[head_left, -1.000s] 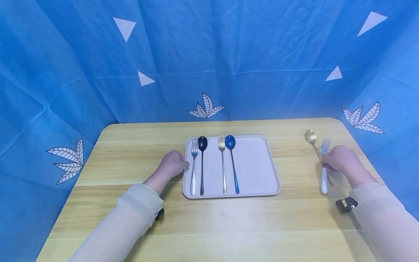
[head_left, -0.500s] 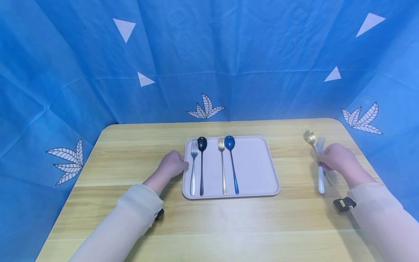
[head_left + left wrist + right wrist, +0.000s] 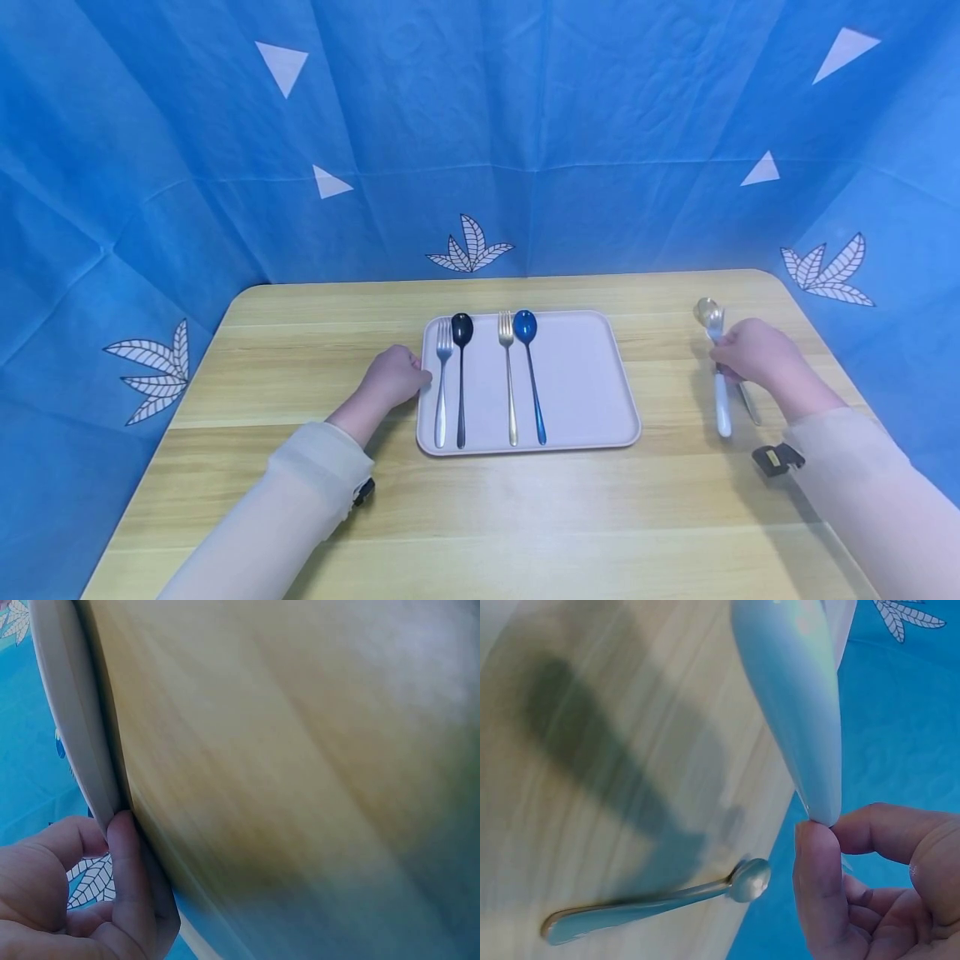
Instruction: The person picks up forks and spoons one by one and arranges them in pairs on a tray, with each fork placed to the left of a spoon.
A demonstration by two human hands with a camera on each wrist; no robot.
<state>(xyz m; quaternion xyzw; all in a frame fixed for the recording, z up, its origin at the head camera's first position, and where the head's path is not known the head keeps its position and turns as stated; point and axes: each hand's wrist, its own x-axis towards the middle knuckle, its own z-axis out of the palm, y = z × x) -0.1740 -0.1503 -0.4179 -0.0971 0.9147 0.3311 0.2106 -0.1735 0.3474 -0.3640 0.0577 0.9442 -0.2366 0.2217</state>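
My left hand (image 3: 395, 372) pinches the left rim of a pale pink tray (image 3: 588, 383); the left wrist view shows thumb and finger on that rim (image 3: 79, 724). On the tray lie a silver fork (image 3: 441, 400), a black spoon (image 3: 462, 330), a gold fork (image 3: 510, 383) and a blue spoon (image 3: 526, 325). Off to the right, my right hand (image 3: 757, 354) pinches a white-handled fork (image 3: 722, 408) near its neck. In the right wrist view its handle (image 3: 795, 697) is raised over the table. A gold spoon (image 3: 652, 900) lies on the wood below, partly hidden in the head view.
The wooden table (image 3: 525, 525) has rounded back corners. Blue cloth (image 3: 405, 125) with white leaf and triangle prints hangs behind it and on both sides. A small black device (image 3: 777, 459) is strapped at the right wrist, and another (image 3: 364, 492) at the left.
The right hand has carried the white-handled fork to the left, and its tines now overlap the gold spoon's bowl in the head view. The left hand and the tray stay put.
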